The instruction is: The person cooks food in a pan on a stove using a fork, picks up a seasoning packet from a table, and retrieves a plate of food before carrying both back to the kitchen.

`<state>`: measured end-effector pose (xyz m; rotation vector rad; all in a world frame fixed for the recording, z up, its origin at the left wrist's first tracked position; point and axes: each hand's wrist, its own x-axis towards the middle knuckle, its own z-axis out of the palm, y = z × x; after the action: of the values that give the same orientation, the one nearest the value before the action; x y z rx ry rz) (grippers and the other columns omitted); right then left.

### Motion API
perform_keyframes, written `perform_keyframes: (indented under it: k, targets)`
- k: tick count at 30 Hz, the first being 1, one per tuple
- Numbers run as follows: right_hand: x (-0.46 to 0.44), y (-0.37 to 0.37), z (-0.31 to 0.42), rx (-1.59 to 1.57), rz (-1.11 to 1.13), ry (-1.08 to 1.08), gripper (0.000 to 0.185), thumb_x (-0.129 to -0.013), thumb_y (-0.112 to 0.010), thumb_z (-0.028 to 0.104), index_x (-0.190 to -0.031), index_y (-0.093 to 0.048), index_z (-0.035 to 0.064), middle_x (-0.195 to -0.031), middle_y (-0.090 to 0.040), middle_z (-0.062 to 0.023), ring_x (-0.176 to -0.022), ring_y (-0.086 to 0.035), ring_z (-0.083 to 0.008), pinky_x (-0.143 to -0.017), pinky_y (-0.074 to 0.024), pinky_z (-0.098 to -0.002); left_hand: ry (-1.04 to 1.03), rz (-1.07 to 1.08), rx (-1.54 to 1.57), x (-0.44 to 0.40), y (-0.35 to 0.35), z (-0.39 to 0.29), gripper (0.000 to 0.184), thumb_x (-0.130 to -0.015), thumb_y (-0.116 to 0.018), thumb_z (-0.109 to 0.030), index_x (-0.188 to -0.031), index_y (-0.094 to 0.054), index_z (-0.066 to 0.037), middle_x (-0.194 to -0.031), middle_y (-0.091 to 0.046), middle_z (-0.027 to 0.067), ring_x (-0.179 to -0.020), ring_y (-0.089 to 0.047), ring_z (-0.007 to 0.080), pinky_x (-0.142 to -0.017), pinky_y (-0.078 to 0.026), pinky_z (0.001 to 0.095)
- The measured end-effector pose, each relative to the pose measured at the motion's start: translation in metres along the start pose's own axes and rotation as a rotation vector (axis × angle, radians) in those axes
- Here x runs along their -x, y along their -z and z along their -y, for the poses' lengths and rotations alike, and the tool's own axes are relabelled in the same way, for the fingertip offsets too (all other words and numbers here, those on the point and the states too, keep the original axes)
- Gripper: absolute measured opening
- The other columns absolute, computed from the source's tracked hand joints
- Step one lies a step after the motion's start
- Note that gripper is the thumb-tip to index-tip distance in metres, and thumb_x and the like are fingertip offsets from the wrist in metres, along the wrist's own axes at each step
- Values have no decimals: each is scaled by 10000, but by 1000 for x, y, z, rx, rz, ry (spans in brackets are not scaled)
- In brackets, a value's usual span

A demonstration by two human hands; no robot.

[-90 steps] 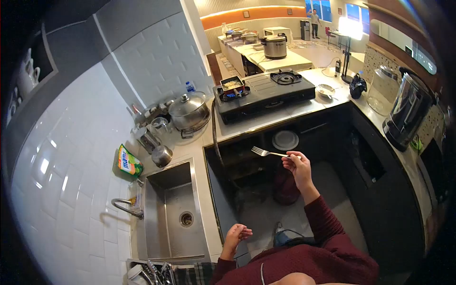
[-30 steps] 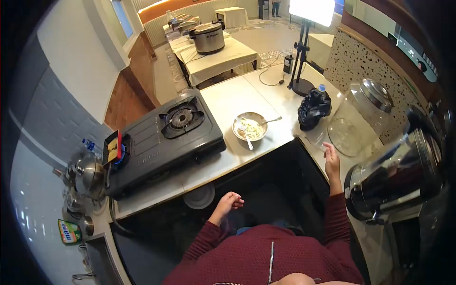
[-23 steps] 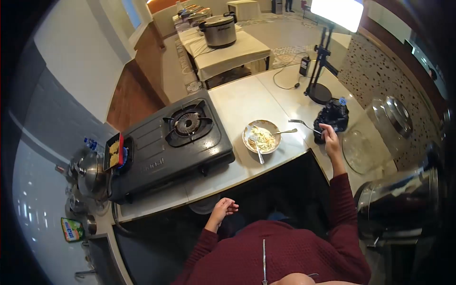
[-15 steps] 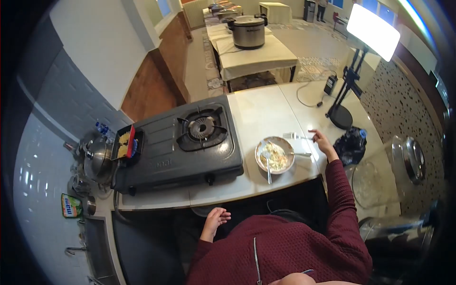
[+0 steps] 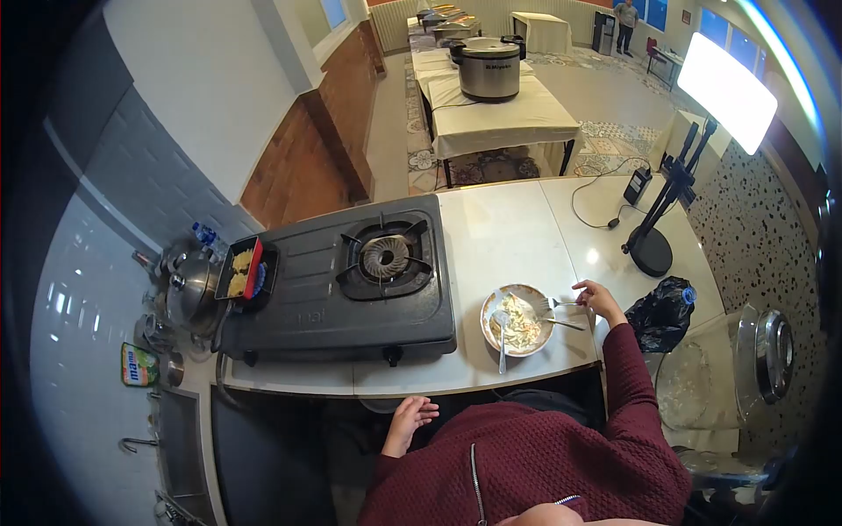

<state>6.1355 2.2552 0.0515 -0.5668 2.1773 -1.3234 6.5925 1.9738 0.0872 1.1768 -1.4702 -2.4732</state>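
Observation:
My right hand (image 5: pixel 600 301) pinches the handle end of a fork (image 5: pixel 558 303), whose tines are at the right rim of the bowl (image 5: pixel 486 331). I cannot tell whether they touch it. Inside that bowl is a pale, shredded-looking food mix (image 5: pixel 523 326). A spoon (image 5: pixel 503 346) rests in it with its handle over the near rim, and another utensil (image 5: pixel 566 324) sticks out to the right, below the fork. My left hand (image 5: pixel 410 422) is held in front of my body, below the counter edge, empty with its fingers stretched out.
A two-burner gas stove (image 5: pixel 307 289) stands left of the bowl. On its lit left burner, a small rectangular pan (image 5: pixel 239 270) holds yellow food pieces. To the right are a black plastic bag (image 5: pixel 662 316), a lamp stand (image 5: pixel 652 252) and a glass jar (image 5: pixel 684 386). A rice cooker (image 5: pixel 489 70) sits beyond.
My right hand has brought the fork nearer to me, from beyond the bowl to its right rim. The left hand's fingers look straighter. The camera view has shifted.

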Motion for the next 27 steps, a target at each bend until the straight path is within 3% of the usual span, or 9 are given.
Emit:
perform_keyframes:
  k: [7,9,11,15,17,19,23,24,27]
  targets:
    - [27,2,28,156,-451,221,215,-870,-497,128,-1032,-577,11,-944,-633,-130,-865,-595,-206,-777,-450,-304,24,125,-73,9,-4,-7,231,-931,-427,-261,-977,-526,-58,-927,-630,100,-815,-614,168,-721,-464,275]
    - [83,-4,98,168,-570,244,218,-872,-496,148,-1027,-582,20,-977,-618,-141,-883,-591,-221,-781,-449,-313,53,193,-126,8,1,-5,222,-929,-430,-273,-969,-525,-76,-929,-631,92,-818,-614,165,-721,-465,275]
    - [138,-15,139,277,-697,356,193,-840,-531,108,-999,-589,14,-902,-600,-139,-804,-590,-228,-713,-459,-311,115,259,-192,1,6,3,218,-926,-436,-290,-959,-525,-94,-932,-632,84,-823,-615,164,-720,-465,271]
    - [244,-49,154,204,-764,310,163,-817,-541,78,-952,-601,8,-851,-578,-132,-733,-570,-213,-674,-460,-292,212,476,-361,-13,-4,18,213,-920,-438,-292,-950,-524,-100,-931,-636,72,-824,-615,158,-710,-462,262]
    - [300,-73,149,155,-747,160,167,-805,-545,83,-946,-599,11,-872,-585,-140,-752,-578,-234,-696,-462,-308,255,587,-474,-19,-20,24,199,-918,-435,-277,-957,-528,-106,-937,-635,66,-823,-614,150,-707,-454,249]
    - [357,-96,131,294,-714,171,178,-796,-551,98,-949,-597,18,-882,-592,-143,-781,-579,-267,-722,-462,-334,293,677,-546,-20,-35,34,196,-917,-437,-275,-962,-531,-109,-937,-636,65,-822,-614,145,-704,-452,243]
    - [470,-150,90,231,-598,-157,188,-793,-554,141,-948,-594,42,-881,-600,-129,-841,-578,-283,-747,-460,-364,269,840,-589,-2,-74,54,176,-924,-440,-244,-963,-529,-97,-928,-634,62,-803,-617,146,-694,-462,248]
    - [497,-167,73,277,-636,-178,190,-792,-571,122,-964,-597,46,-829,-601,-118,-777,-592,-253,-713,-471,-337,274,883,-613,8,-84,63,176,-923,-443,-239,-961,-528,-91,-923,-632,67,-798,-617,149,-693,-466,251]
    - [582,-211,68,289,-662,-424,224,-813,-559,193,-1004,-592,81,-884,-612,-116,-842,-592,-282,-746,-472,-368,337,1051,-650,52,-112,105,174,-921,-451,-225,-959,-525,-72,-905,-627,84,-788,-617,163,-689,-475,261]
